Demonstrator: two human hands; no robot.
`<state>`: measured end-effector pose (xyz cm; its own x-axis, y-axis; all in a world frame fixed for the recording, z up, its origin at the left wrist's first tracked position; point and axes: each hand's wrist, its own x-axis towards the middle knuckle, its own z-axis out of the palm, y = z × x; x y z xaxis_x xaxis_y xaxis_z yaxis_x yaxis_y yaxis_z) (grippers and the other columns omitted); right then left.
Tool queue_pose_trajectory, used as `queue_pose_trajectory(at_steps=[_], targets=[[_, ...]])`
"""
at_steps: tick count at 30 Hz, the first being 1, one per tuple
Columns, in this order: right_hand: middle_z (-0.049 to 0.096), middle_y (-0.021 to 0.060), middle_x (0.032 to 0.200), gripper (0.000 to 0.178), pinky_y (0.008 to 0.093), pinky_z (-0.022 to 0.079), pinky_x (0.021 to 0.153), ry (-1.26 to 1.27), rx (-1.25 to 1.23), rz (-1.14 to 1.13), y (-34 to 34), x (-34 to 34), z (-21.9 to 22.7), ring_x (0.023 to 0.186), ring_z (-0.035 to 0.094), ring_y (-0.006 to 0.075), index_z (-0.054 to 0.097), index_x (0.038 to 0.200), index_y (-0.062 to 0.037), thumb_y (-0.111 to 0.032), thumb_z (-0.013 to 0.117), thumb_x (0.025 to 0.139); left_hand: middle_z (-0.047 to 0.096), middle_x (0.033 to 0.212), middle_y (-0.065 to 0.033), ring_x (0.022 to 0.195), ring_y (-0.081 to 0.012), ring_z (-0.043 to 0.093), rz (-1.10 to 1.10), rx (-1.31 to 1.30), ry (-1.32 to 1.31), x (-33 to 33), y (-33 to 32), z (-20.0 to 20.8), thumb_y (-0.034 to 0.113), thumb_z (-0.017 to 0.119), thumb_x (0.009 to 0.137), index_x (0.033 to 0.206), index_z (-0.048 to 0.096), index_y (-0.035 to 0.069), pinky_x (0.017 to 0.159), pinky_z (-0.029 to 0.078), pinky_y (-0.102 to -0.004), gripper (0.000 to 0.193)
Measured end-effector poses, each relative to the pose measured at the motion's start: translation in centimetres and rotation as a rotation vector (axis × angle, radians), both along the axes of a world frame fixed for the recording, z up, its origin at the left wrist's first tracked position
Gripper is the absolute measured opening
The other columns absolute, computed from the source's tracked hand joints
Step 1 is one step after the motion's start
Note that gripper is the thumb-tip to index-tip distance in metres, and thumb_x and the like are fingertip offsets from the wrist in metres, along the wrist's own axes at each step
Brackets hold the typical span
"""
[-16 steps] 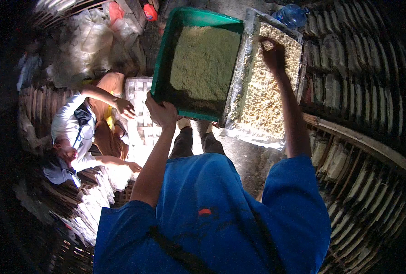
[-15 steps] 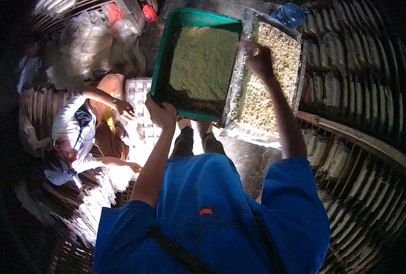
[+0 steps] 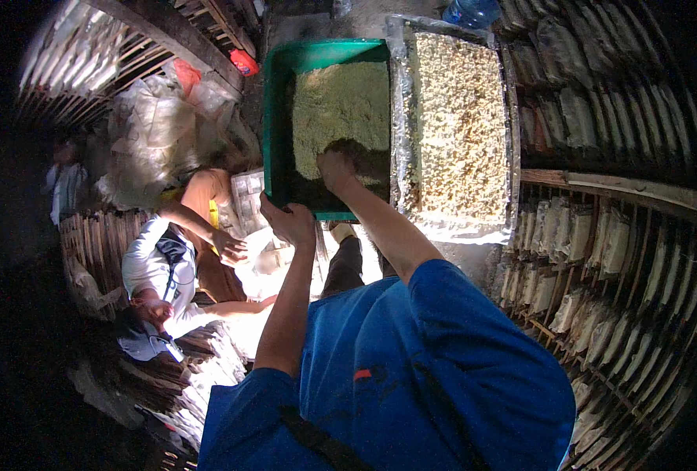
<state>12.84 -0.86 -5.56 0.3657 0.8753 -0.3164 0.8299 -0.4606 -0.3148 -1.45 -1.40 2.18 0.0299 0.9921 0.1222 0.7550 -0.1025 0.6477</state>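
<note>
A deep green plastic tray [image 3: 272, 133] holds a bed of fine, greenish-tan powder [image 3: 337, 98]. My left hand [image 3: 291, 223] is closed round the tray's near-left corner. Inside the tray, my right hand [image 3: 335, 169] is down at the powder, near the front. Its fingers look curled, but shadow hides the tips and whatever they may hold. Against the tray's right side lies a long plastic-lined tray [image 3: 401, 180], spread with crumbly cream-coloured bits [image 3: 462, 125].
At the left, a person [image 3: 156, 259] in a cap sits low, hands close to a bright pale surface. Slatted racks [image 3: 600, 235] packed with pale wrapped slabs line the right. Bulky plastic sacks [image 3: 156, 118] are piled far left. A blue water bottle [image 3: 472, 12] lies beyond the trays.
My right hand has moved left from above the cream-coloured bits into the green tray's powder. My left hand still grips the corner. The view has shifted.
</note>
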Motion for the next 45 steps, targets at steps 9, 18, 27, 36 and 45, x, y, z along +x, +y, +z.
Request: queue_pose_trajectory(at_steps=[9,18,27,36,45], targets=[[0.066,0.0220,0.088,0.017,0.0371,0.056,0.068,0.185,0.241,-0.006,-0.1,3.9,6.4,0.077,0.067,0.0316,0.068,0.086,0.0010,-0.002,0.067,0.070,0.048,0.120,-0.0251,0.105,-0.0435,0.052,-0.001,-0.025,-0.024,0.4,0.1,0.4,0.001,0.051,0.071,0.132,0.036,0.002,0.086,0.044,-0.0494,0.063],[0.066,0.0194,0.095,0.028,0.0367,0.059,0.074,1.232,0.702,-0.010,-4.1,27.2,19.5,0.083,0.068,0.0271,0.062,0.101,0.0076,-0.013,0.066,0.083,0.048,0.121,-0.0243,0.103,-0.0434,0.053,0.014,0.012,-0.071,-0.4,-0.7,-0.1,0.000,0.052,0.070,0.132,0.037,0.003,0.083,0.044,-0.0501,0.064],[0.068,0.0140,0.090,0.014,0.0360,0.059,0.073,0.520,0.595,-0.579,-1.7,32.3,21.7,0.080,0.068,0.0244,0.067,0.093,0.0016,-0.004,0.065,0.081,0.045,0.125,-0.0236,0.111,-0.0421,0.049,0.012,-0.045,-0.059,-2.6,-1.1,0.6,0.001,0.052,0.071,0.134,0.035,0.002,0.091,0.042,-0.0480,0.065],[0.070,-0.0010,0.086,0.020,0.0313,0.054,0.065,-0.185,0.321,-0.370,-3.6,39.3,18.1,0.077,0.067,0.0117,0.068,0.090,-0.0120,-0.030,0.061,0.084,0.046,0.124,-0.0229,0.111,-0.0409,0.049,-0.013,-0.005,-0.055,-3.9,-1.1,1.6,0.002,0.052,0.070,0.133,0.036,0.000,0.092,0.041,-0.0477,0.064],[0.066,0.0187,0.094,0.024,0.0382,0.059,0.078,0.700,0.954,-0.793,-13.6,32.7,24.2,0.084,0.067,0.0283,0.064,0.097,0.0054,-0.004,0.071,0.077,0.048,0.121,-0.0241,0.110,-0.0412,0.049,-0.042,0.101,-0.022,-5.4,-0.4,1.3,0.004,0.052,0.070,0.131,0.038,0.000,0.091,0.042,-0.0480,0.063]])
